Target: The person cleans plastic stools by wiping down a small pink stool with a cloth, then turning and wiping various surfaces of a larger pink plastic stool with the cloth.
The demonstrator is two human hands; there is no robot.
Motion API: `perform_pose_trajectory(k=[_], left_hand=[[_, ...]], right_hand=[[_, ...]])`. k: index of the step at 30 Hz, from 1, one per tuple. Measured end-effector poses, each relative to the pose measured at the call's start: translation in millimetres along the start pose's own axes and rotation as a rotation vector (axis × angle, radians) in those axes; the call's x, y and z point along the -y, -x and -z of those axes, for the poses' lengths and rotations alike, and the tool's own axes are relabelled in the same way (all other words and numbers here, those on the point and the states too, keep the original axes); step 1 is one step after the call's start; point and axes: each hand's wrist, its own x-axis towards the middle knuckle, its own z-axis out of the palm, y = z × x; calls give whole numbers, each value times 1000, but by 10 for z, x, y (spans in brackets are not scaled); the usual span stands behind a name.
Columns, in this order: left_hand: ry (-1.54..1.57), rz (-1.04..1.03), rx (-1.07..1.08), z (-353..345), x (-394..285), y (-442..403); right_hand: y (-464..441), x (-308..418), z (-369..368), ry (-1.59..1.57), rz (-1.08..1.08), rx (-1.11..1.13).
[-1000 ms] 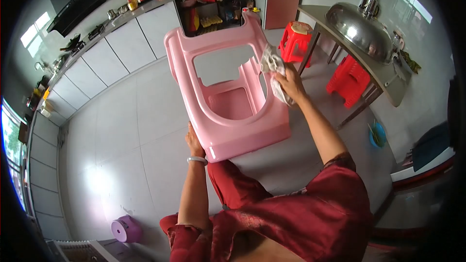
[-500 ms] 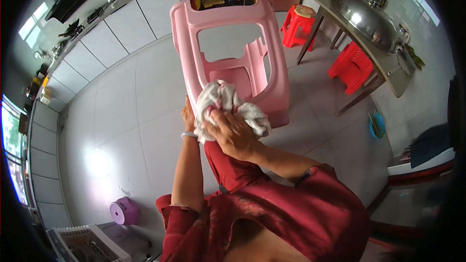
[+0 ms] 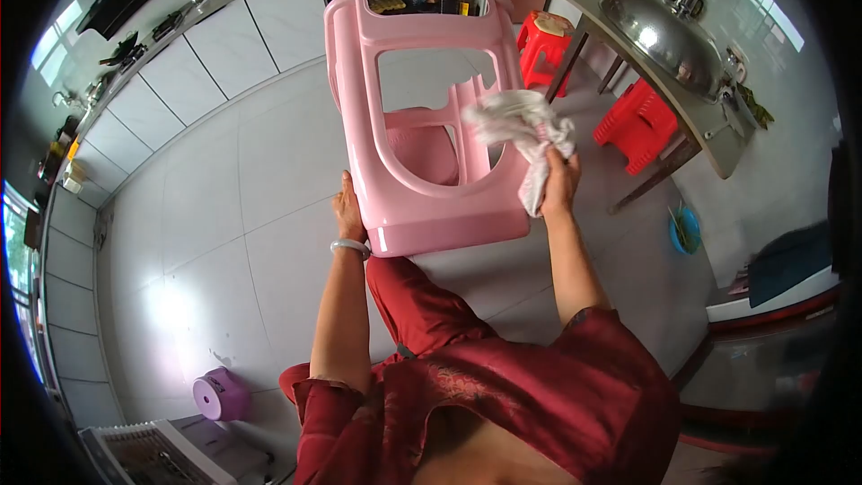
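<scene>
A large pink plastic frame point(image 3: 449, 216), shaped like part of a child's seat, stands tilted in front of me, with a wide opening through its middle. At its lower left edge is my left hand point(image 3: 348, 208), closed on the side, its fingers partly hidden; a pale bangle point(image 3: 350, 245) circles that wrist. My right hand point(image 3: 562, 181) is closed on a crumpled white cloth point(image 3: 525, 117) at the frame's right side. The cloth's upper end is blurred by motion and overlaps the right rim of the frame.
On the right stands a table point(image 3: 620, 45) with a large metal dome cover point(image 3: 660, 31). Red stools point(image 3: 637, 126) are beside and under it, and a blue basin point(image 3: 684, 232) sits on the floor. Kitchen cabinets point(image 3: 229, 45) line the left. A purple stool point(image 3: 222, 394) lies at lower left.
My right hand has moved right and up with the cloth, from the frame's lower left corner to its right side. The lower front face is now uncovered. My left hand stays at the left edge.
</scene>
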Motion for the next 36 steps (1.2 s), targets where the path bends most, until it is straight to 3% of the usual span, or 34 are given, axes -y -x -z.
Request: perform_pose_trajectory(k=[2, 3, 5, 9, 11, 12, 13, 15, 16, 19, 20, 21, 23, 24, 28, 31, 33, 34, 36], left_hand=[[60, 28, 22, 8, 46, -30], [98, 76, 38, 23, 61, -54], [159, 194, 72, 71, 66, -103], [485, 274, 110, 155, -332, -59], [-523, -279, 89, 232, -397, -94], [-528, -374, -93, 72, -906, 217], [-801, -668, -137, -20, -1193, 404], [-728, -717, 106, -229, -1481, 731], [-655, -743, 123, -364, -1485, 802], [-849, -677, 226, -523, -1435, 845], [-804, -731, 96, -565, -1436, 789], [-769, -652, 87, -545, -1437, 745], [-697, -494, 58, -461, -1512, 688], [-677, -535, 1, -379, -1529, 648], [-252, -52, 8, -170, -1693, 590], [124, 32, 21, -135, -1378, 464], [352, 117, 14, -189, -1083, 395], [426, 115, 2, -232, -1147, 450], [352, 166, 20, -254, -494, 329]], right_hand=[[-278, -140, 319, -130, -282, -123], [-274, -149, 359, -370, -435, -19], [-273, -301, 389, -396, -600, -17], [-359, -386, 500, -406, -723, 130], [-338, -258, 433, -377, -743, 149], [-337, -221, 388, -327, -745, 141], [-326, -190, 340, -273, -750, 135], [-287, -55, 207, -158, -761, 131], [-217, 158, 23, -138, -806, 140], [-131, 229, -345, -187, -732, 128], [-203, 171, -313, -135, -719, 259], [-214, 171, -351, -121, -760, 212], [-137, 286, -621, -125, -528, 320], [-156, 315, -728, -102, -491, 313], [-116, 834, -1290, 3, -317, 608], [-74, 1054, -1665, 271, -64, 877], [-39, 810, -1826, 459, 281, 957], [109, 900, -1889, 647, 384, 966], [275, 565, -1880, 812, 600, 988]])
